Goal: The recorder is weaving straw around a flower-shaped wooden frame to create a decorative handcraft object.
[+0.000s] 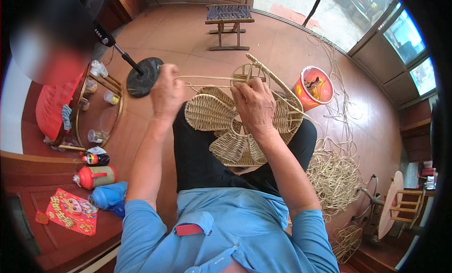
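Observation:
A woven straw basket [207, 114] with petal-shaped panels rests on my lap, over my dark trousers. A thick wrapped straw edge [270, 74] sticks up at its far right side. My right hand [256, 105] is closed at the basket's far middle, fingers pinched together there; exactly what lies under the fingertips is hidden. A thin straw cord [202, 77] runs leftward from that spot to my left hand [168, 94]. The left hand is raised off the basket, closed like a fist around the cord, and slightly blurred.
A red bucket [314, 91] stands beyond my right knee. Loose straw cord [332, 176] lies heaped on the floor at right. A small stool [229, 25] is ahead. At left are a round stand base [145, 77], a rack [106, 124], a thermos [99, 177] and a blue jug [108, 195].

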Demonstrator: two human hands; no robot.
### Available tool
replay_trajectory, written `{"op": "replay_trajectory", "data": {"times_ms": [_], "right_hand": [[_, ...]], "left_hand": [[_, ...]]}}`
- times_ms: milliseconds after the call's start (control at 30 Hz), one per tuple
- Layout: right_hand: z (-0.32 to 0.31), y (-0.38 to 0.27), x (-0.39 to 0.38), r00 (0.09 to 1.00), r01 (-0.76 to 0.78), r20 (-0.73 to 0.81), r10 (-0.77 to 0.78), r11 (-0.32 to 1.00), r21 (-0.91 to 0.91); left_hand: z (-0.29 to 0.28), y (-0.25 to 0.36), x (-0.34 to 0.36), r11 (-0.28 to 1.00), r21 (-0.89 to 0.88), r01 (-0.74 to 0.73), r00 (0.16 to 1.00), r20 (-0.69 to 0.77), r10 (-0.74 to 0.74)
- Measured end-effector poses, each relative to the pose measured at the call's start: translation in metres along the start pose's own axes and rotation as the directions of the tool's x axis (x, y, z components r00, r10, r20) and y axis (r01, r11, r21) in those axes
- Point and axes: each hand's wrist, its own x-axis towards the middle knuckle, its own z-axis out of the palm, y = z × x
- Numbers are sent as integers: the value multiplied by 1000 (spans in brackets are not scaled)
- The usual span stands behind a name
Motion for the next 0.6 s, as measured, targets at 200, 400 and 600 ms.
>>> {"op": "replay_trajectory", "data": {"times_ms": [200, 400, 600], "right_hand": [[4, 1, 7, 997, -61, 34, 62, 998, -31], [5, -3, 11, 988, -122, 92, 121, 993, 2], [4, 1, 20, 982, -101, 167, 86, 991, 87]], "left_hand": [[-78, -148, -19, 925, 193, 327, 945, -49, -324], [-191, -259, -68, 760, 380, 528, 844, -139, -518], [-274, -362, -113, 657, 482, 579, 813, -280, -510]]}}
